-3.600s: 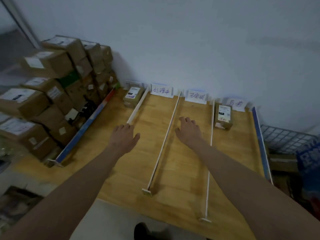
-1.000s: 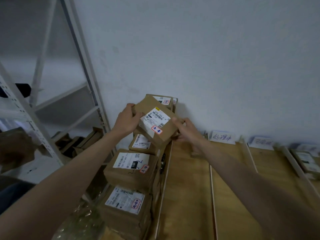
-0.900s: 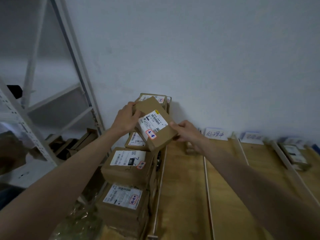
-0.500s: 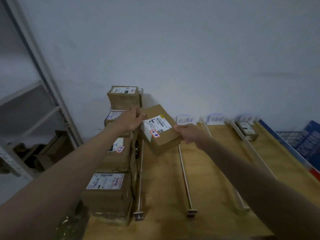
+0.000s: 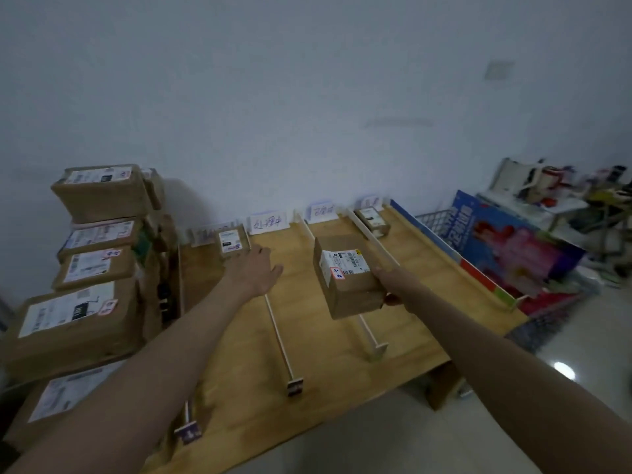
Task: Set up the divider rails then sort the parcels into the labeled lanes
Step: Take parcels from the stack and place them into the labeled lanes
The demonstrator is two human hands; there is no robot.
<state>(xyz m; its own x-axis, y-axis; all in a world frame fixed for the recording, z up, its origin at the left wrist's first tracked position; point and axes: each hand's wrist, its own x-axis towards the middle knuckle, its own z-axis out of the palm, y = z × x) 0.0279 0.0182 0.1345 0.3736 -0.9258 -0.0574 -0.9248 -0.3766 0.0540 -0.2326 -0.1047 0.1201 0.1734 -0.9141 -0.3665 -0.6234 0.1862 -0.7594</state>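
My right hand [image 5: 393,285] grips a brown parcel [image 5: 345,278] by its right side and holds it above the wooden table [image 5: 325,347], over the lanes right of centre. The parcel bears a white shipping label and a small red-edged sticker. My left hand [image 5: 254,271] hovers with relaxed fingers, holding nothing, near a small parcel [image 5: 233,243] lying at the far end of the left lane. White divider rails [image 5: 278,340] run front to back across the table. Handwritten lane labels [image 5: 266,223] stand against the wall. Another small parcel [image 5: 372,220] lies in the rightmost lane.
A tall stack of brown parcels [image 5: 85,268] stands left of the table. A blue side rail [image 5: 451,254] bounds the table's right edge. Beyond it stand a wire basket [image 5: 432,220], a colourful printed box [image 5: 513,251] and a cluttered shelf [image 5: 561,189].
My left hand let go of the parcel and now hovers by the left lane. My right hand alone carried the parcel right, from beside the stack to over the lanes.
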